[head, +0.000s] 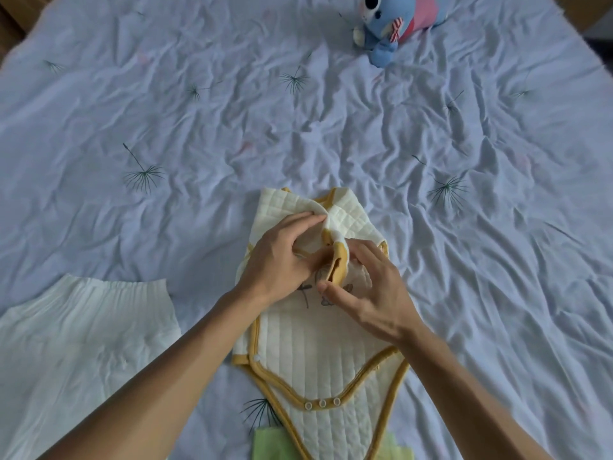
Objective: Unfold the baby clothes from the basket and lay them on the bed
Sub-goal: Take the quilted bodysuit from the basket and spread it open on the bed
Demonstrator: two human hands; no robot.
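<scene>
Plenty of open room across the middle of the bed, left edge to right edge. Blocked near the far edge, right of centre, by a plush toy. Taken up at the near-left corner by a white cloth, at mid near edge by a bodysuit overlapping a green cloth.

I read no text, label, brand or number anywhere; the bodysuit chest print shows me no letters.
</scene>
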